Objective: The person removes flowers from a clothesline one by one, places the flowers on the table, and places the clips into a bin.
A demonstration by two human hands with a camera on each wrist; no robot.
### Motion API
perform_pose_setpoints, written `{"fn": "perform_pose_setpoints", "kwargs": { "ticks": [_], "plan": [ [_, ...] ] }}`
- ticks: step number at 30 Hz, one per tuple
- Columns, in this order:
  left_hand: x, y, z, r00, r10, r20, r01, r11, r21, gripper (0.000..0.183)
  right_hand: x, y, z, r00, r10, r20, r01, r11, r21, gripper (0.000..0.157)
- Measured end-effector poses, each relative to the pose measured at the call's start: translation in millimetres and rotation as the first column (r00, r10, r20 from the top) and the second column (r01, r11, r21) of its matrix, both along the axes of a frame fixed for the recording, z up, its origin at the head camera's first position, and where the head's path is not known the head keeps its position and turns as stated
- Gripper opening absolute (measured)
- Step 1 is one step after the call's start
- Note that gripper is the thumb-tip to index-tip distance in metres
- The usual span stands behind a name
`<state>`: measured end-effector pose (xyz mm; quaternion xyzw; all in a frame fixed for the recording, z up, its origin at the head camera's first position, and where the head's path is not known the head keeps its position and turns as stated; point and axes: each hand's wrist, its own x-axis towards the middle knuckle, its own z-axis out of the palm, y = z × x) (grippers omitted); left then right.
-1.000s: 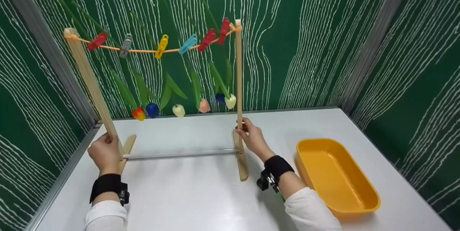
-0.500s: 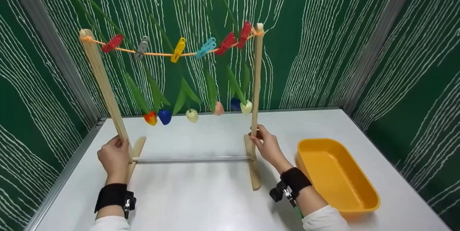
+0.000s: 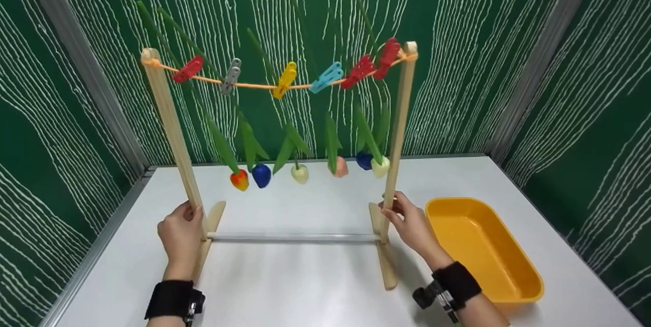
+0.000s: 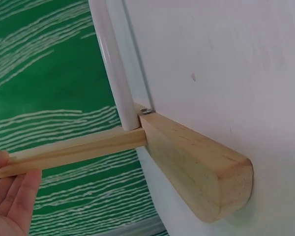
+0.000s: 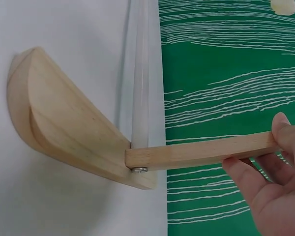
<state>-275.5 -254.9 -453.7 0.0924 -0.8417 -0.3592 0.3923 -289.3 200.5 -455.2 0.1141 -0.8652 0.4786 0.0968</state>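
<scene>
A wooden rack stands between my hands. My left hand (image 3: 180, 235) grips the left post (image 3: 175, 134) low down, thumb and fingers round it. Likewise, my right hand (image 3: 411, 224) pinches the lower right post (image 3: 402, 113). A white crossbar (image 3: 295, 237) joins both posts near the feet; the left foot (image 4: 201, 172) and right foot (image 5: 73, 118) show large in the wrist views. Along the orange cord (image 3: 254, 86) sit several clothespins, among them a yellow clothespin (image 3: 285, 80). Artificial tulips hang heads down from them, including an orange-red tulip (image 3: 239, 180) and a white tulip (image 3: 300, 174).
A yellow plastic basin (image 3: 483, 250) lies on the white table (image 3: 295, 286), close to my right forearm. Green panels (image 3: 457, 88) with white wavy lines enclose the table at the back and sides.
The rack, held by both hands, has moved to the right and nearer to me, with clothespins and tulips still on its cord. Its right side is now closer to the basin.
</scene>
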Motion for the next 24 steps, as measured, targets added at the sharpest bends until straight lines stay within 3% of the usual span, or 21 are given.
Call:
{"fn": "perform_pose_setpoints", "kwargs": {
  "ticks": [9,13,17,24],
  "plan": [
    [13.3,19.7,-1.6,0.999,-0.035,0.027,0.035,0.999,-0.009,0.024,18.0,21.3,1.7,0.998,-0.046,0.031,0.043,0.995,0.087,0.029],
    [17.0,27.2,-4.2,0.997,-0.048,0.061,0.047,0.999,0.009,0.026,23.6,29.3,3.7,0.993,-0.073,0.096,0.064,0.993,0.1,0.035],
    [20.4,32.0,-4.6,0.998,-0.053,0.046,0.054,0.998,-0.012,0.025,28.3,34.7,4.9,0.984,-0.088,0.155,0.076,0.994,0.084,0.041],
    [25.8,37.5,-5.4,0.999,-0.05,0.012,0.051,0.997,-0.061,0.024,32.2,38.7,5.4,0.979,-0.097,0.178,0.085,0.994,0.071,0.04]
  ]
}}
